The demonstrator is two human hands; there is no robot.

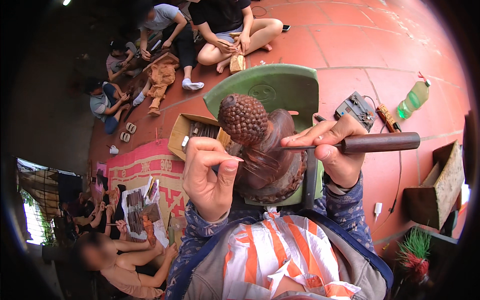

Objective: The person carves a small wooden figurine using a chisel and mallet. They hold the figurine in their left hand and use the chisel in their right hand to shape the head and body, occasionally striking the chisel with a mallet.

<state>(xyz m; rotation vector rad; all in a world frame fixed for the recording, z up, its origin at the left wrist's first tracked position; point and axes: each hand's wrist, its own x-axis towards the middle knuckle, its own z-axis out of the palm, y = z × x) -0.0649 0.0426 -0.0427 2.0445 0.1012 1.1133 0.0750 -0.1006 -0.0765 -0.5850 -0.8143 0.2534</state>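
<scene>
My right hand is gripping a thin metal chisel with a round dark-brown wooden handle.
The dark-brown carved wooden figure with a knobbly head is sitting centrally, nearer than a green plastic chair back; I can't tell whether the tip is touching its right side. My left hand, near left, is hanging curled, thumb almost meeting forefinger; whether it's holding anything, I can't tell. Overpushing on that curved surface could be sending the blade skidding, scoring wood or nicking fingers.
</scene>
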